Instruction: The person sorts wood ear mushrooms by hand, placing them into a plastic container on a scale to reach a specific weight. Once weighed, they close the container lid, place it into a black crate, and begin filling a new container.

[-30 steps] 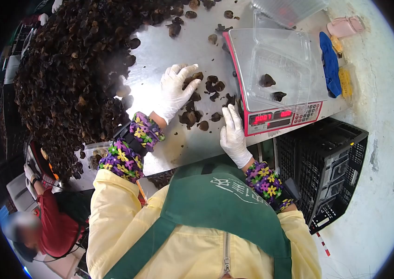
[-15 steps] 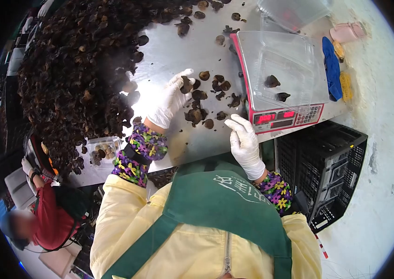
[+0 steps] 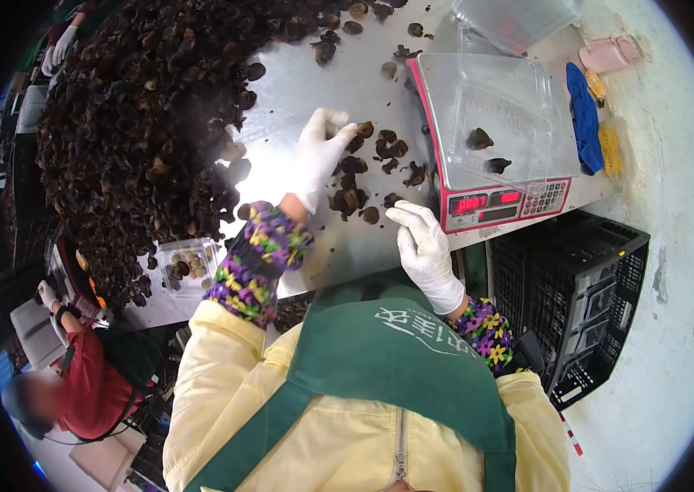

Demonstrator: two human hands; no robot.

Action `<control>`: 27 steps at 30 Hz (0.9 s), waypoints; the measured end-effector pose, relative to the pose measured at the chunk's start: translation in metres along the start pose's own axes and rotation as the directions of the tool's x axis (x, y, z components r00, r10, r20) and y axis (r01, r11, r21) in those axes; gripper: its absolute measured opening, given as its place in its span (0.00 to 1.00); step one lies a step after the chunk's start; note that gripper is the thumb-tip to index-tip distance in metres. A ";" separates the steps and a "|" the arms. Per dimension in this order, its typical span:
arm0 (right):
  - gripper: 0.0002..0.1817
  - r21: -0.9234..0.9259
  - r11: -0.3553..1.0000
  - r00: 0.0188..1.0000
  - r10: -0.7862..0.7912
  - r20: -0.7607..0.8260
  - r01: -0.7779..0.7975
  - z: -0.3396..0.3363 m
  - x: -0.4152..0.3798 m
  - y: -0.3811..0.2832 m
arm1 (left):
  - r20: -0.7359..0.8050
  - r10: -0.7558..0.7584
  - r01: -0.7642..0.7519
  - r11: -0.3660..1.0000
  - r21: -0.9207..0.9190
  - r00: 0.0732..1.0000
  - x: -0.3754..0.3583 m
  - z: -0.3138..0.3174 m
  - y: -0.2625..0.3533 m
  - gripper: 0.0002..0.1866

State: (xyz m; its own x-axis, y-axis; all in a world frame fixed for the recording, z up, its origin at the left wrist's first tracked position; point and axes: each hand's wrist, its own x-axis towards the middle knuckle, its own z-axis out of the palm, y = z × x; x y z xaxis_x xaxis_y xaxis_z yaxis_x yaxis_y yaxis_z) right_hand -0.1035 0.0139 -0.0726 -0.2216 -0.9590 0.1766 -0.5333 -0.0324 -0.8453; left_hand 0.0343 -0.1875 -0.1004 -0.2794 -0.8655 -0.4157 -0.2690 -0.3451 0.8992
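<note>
My left hand (image 3: 322, 156), in a white glove, is over the metal table with its fingers curled. Its tip meets a dark brown mushroom piece (image 3: 365, 129) that looks like wood ear; whatever lies inside the curl is hidden. More loose mushroom pieces (image 3: 348, 201) lie between my hands. My right hand (image 3: 427, 254), also gloved, is open at the table's near edge, fingers extended and close together, fingertips just beside a small piece (image 3: 392, 199). To its right, a clear plastic box (image 3: 502, 107) with two pieces inside rests on a red-framed digital scale (image 3: 507, 205).
A large heap of mushroom pieces (image 3: 134, 123) covers the table's left side. A clear punnet (image 3: 187, 266) of small round items sits at its near edge. Black crates (image 3: 568, 295) stand below right. At far left, a co-worker in a red sleeve (image 3: 88, 385) sits.
My left hand has moved up and right, turning so the piece seen in it earlier is now out of sight. My right hand has shifted slightly left toward the small piece.
</note>
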 end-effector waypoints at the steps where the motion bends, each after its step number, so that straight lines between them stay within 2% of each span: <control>1: 0.19 -0.001 1.000 1.000 -0.001 0.001 0.001 0.000 0.000 0.000 | -0.016 0.253 -0.219 0.864 0.453 0.967 0.005 0.008 0.009 0.19; 2: 0.19 0.000 1.000 1.000 0.004 0.003 -0.004 -0.001 0.000 -0.002 | 0.027 0.608 -0.501 0.627 0.596 0.793 0.024 0.015 -0.010 0.15; 3: 0.19 0.001 1.000 1.000 0.010 0.004 -0.010 -0.001 0.000 -0.002 | 0.027 0.609 -0.502 0.628 0.595 0.793 0.029 0.017 -0.011 0.15; 5: 0.19 -0.012 1.000 1.000 0.001 -0.004 -0.001 -0.002 -0.003 -0.002 | 0.258 0.540 -0.506 0.381 0.774 0.801 0.036 0.021 -0.016 0.12; 6: 0.18 -0.022 1.000 1.000 -0.007 -0.011 0.007 -0.004 -0.004 -0.001 | 0.241 0.561 -0.514 0.401 0.758 0.792 0.036 0.022 -0.013 0.08; 7: 0.18 -0.025 1.000 1.000 -0.004 -0.016 0.003 -0.007 -0.005 0.001 | 0.246 0.561 -0.519 0.400 0.755 0.790 0.036 0.022 -0.010 0.08; 9: 0.18 -0.041 0.999 0.999 0.001 -0.042 -0.002 -0.013 -0.010 0.001 | 0.077 0.295 -0.284 0.765 0.578 0.952 0.032 0.018 -0.004 0.08; 10: 0.18 -0.039 0.999 0.999 0.004 -0.047 -0.006 -0.016 -0.012 0.002 | 0.040 0.296 -0.283 0.855 0.433 0.954 0.031 0.017 -0.002 0.07; 11: 0.18 -0.049 0.999 0.999 0.022 -0.048 -0.024 -0.018 -0.014 0.002 | 0.044 0.295 -0.284 0.853 0.437 0.954 0.030 0.018 0.002 0.07; 13: 0.18 -0.055 0.998 0.998 0.040 -0.050 -0.043 -0.020 -0.016 0.003 | 0.151 0.443 -0.456 0.744 0.488 0.884 0.028 0.020 0.011 0.09; 14: 0.18 -0.048 0.998 0.998 0.036 -0.048 -0.038 -0.021 -0.016 0.004 | 0.232 0.584 -0.594 0.563 0.575 0.778 0.034 0.025 0.003 0.11; 15: 0.18 -0.042 0.999 0.998 0.031 -0.046 -0.033 -0.022 -0.016 0.005 | 0.233 0.584 -0.594 0.562 0.576 0.777 0.033 0.031 0.003 0.11; 17: 0.18 -0.035 0.999 0.999 0.013 -0.044 -0.014 -0.021 -0.014 0.004 | 0.329 0.405 -0.493 0.422 0.760 0.853 0.030 0.043 0.004 0.08; 18: 0.17 -0.029 1.000 0.999 -0.004 -0.042 0.003 -0.022 -0.011 0.002 | 0.315 0.423 -0.486 0.397 0.779 0.850 0.033 0.046 0.001 0.07; 19: 0.17 -0.030 1.000 0.999 -0.006 -0.041 0.005 -0.027 -0.010 0.000 | 0.313 0.424 -0.485 0.398 0.779 0.850 0.035 0.045 -0.003 0.07; 21: 0.17 -0.081 0.995 0.998 -0.066 -0.022 0.064 -0.039 -0.010 -0.011 | 0.166 0.616 -0.565 0.537 0.627 0.770 0.039 0.042 -0.006 0.06; 22: 0.18 -0.080 0.993 0.994 -0.093 -0.051 0.089 -0.047 -0.008 -0.017 | 0.067 0.526 -0.484 0.715 0.505 0.848 0.021 0.046 0.020 0.05; 23: 0.19 -0.091 0.990 0.991 -0.115 -0.070 0.109 -0.055 -0.007 -0.021 | 0.064 0.523 -0.479 0.717 0.507 0.850 0.008 0.052 0.040 0.05; 25: 0.19 -0.142 0.981 0.981 -0.149 -0.123 0.131 -0.070 -0.003 -0.021 | 0.016 0.772 -0.722 0.587 0.367 0.635 -0.014 0.066 0.070 0.06; 27: 0.18 -0.162 0.982 0.971 -0.130 -0.200 0.098 -0.082 0.004 -0.022 | 0.063 0.868 -0.833 0.450 0.322 0.493 -0.028 0.096 0.088 0.06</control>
State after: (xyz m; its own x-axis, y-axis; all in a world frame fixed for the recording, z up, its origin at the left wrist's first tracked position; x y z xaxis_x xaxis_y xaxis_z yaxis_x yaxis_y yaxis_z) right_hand -0.1593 0.0333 -0.0122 -0.3088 -0.8709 0.3822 -0.6779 -0.0803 -0.7308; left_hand -0.0699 -0.1592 -0.0224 -0.4296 -0.7029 0.5669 -0.1849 0.6829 0.7067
